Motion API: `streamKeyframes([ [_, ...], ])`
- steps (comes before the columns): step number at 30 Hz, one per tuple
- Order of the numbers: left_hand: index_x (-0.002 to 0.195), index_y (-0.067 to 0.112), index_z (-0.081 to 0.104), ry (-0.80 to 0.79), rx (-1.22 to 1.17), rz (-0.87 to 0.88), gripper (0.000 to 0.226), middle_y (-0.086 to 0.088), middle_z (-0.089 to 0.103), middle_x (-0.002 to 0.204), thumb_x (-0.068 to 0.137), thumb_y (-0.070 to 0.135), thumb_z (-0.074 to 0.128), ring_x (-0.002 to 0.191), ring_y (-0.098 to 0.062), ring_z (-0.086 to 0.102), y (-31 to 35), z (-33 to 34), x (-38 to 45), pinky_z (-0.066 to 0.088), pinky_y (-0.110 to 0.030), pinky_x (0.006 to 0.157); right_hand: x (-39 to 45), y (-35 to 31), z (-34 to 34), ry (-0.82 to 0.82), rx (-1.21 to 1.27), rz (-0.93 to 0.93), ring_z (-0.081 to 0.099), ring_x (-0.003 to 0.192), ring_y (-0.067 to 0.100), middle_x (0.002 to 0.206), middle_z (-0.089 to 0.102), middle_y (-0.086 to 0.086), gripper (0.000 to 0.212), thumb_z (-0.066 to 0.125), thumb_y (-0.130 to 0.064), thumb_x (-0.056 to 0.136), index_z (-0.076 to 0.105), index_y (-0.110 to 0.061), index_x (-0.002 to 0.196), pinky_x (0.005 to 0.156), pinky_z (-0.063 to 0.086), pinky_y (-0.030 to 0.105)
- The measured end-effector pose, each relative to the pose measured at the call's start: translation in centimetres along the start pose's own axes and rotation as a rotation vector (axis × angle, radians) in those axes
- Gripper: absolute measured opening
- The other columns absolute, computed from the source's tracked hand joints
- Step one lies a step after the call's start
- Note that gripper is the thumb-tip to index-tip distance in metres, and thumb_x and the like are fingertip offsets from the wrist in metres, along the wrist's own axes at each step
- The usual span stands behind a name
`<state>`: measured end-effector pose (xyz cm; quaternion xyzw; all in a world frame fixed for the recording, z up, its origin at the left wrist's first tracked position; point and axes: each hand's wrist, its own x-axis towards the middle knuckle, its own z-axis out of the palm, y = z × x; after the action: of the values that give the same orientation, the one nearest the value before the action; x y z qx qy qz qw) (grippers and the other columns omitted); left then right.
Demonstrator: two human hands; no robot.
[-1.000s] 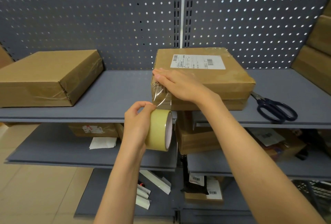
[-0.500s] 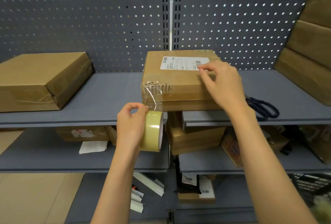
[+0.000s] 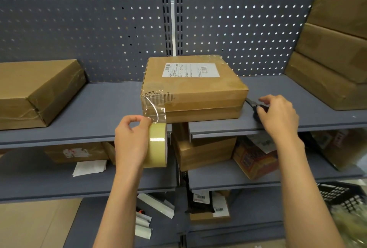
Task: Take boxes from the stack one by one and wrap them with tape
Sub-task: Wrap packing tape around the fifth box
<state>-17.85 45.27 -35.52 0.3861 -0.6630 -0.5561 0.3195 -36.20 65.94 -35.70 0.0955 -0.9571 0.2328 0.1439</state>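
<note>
Head view, nearest first: the left hand [image 3: 132, 140] grips the tape roll [image 3: 157, 144] below the shelf [image 3: 103, 112] edge, with a clear strip running up from the roll to the box's [image 3: 194, 89] front-left corner, where it is stuck. The box sits at the shelf's front edge, label up. Right of it, the right hand [image 3: 278, 114] hovers over the scissors [image 3: 256, 109], fingers loosely curled and touching the handles but seemingly not yet gripping. The scissors lie just beside the box, blades pointing back-left. Cutting the strip looks next. A stack [image 3: 333, 49] stands far right.
</note>
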Motion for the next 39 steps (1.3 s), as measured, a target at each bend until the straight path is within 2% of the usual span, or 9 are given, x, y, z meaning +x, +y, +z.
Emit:
streamKeyframes([
  [8,0.099,0.016,0.06,0.013,-0.004,-0.011,0.01,0.004,0.047,0.075,0.093,0.023,0.056,0.065,-0.009,0.041,-0.1,0.0,0.0,0.034,-0.028,0.061,0.0,1.2,0.9,-0.015,0.036,0.092,0.052,0.11,0.039,0.122,0.055,0.02,0.032,0.063,-0.012,0.09,0.06,-0.002,0.121,0.087,0.044,0.043],
  [14,0.099,0.016,0.058,0.03,0.003,0.01,0.009,0.005,0.046,0.076,0.093,0.022,0.055,0.066,-0.008,0.04,-0.2,0.1,-0.1,0.033,-0.028,0.061,0.3,1.4,1.5,-0.046,-0.04,0.134,0.048,0.105,0.044,0.109,0.056,0.029,0.032,0.061,-0.02,0.092,0.061,0.01,0.102,0.082,0.04,0.043],
  [19,0.098,0.016,0.059,0.04,0.008,0.016,0.009,0.006,0.045,0.077,0.094,0.021,0.054,0.066,-0.007,0.039,-0.1,0.1,-0.2,0.033,-0.028,0.061,0.3,1.5,1.3,-0.031,0.002,0.14,0.046,0.109,0.044,0.113,0.053,0.03,0.035,0.057,-0.02,0.095,0.058,0.011,0.11,0.083,0.04,0.044],
  [23,0.095,0.014,0.059,0.044,-0.004,0.015,0.007,0.006,0.043,0.07,0.094,0.02,0.055,0.062,-0.008,0.037,0.0,0.1,-0.4,0.031,-0.027,0.059,0.1,1.2,0.2,0.069,0.183,0.132,0.049,0.111,0.041,0.12,0.055,0.025,0.036,0.05,-0.024,0.098,0.051,0.004,0.12,0.086,0.04,0.044],
  [25,0.092,0.015,0.058,0.043,-0.013,0.013,0.006,0.005,0.043,0.068,0.093,0.02,0.056,0.061,-0.009,0.037,0.0,0.1,-0.4,0.031,-0.028,0.058,0.0,0.5,-0.9,0.139,0.339,0.068,0.053,0.109,0.032,0.117,0.059,0.018,0.035,0.052,-0.027,0.097,0.053,-0.001,0.12,0.086,0.041,0.041],
  [29,0.084,0.018,0.056,0.046,-0.018,0.021,0.008,0.002,0.044,0.066,0.092,0.019,0.057,0.059,-0.01,0.038,0.1,0.0,-0.5,0.031,-0.028,0.057,-1.0,-1.9,-3.0,0.094,0.535,-0.134,0.056,0.08,0.001,0.093,0.062,-0.005,0.029,0.07,-0.031,0.085,0.059,-0.014,0.106,0.067,0.041,0.008],
  [31,0.083,0.018,0.056,0.05,-0.02,0.026,0.009,0.002,0.044,0.065,0.092,0.019,0.057,0.058,-0.01,0.038,0.2,0.0,-0.6,0.031,-0.028,0.056,-1.8,-3.3,-3.2,0.037,0.559,-0.217,0.053,0.074,-0.006,0.084,0.06,-0.011,0.032,0.078,-0.032,0.077,0.058,-0.018,0.098,0.061,0.039,0.0],
  [35,0.084,0.018,0.058,0.059,-0.019,0.031,0.008,0.0,0.041,0.062,0.091,0.019,0.058,0.057,-0.01,0.036,0.2,0.0,-0.6,0.03,-0.027,0.055,-3.4,-5.5,-2.1,-0.146,0.571,-0.416,0.055,0.078,-0.002,0.085,0.061,-0.011,0.04,0.082,-0.034,0.07,0.058,-0.016,0.096,0.065,0.041,0.003],
  [39,0.096,0.016,0.061,0.079,-0.026,0.016,0.008,0.002,0.042,0.064,0.094,0.02,0.055,0.057,-0.008,0.036,0.1,0.0,-0.7,0.03,-0.025,0.054,-4.3,-6.7,-1.1,-0.305,0.484,-0.54,0.055,0.077,-0.003,0.085,0.057,-0.016,0.042,0.08,-0.04,0.072,0.052,-0.019,0.095,0.063,0.042,0.005],
])
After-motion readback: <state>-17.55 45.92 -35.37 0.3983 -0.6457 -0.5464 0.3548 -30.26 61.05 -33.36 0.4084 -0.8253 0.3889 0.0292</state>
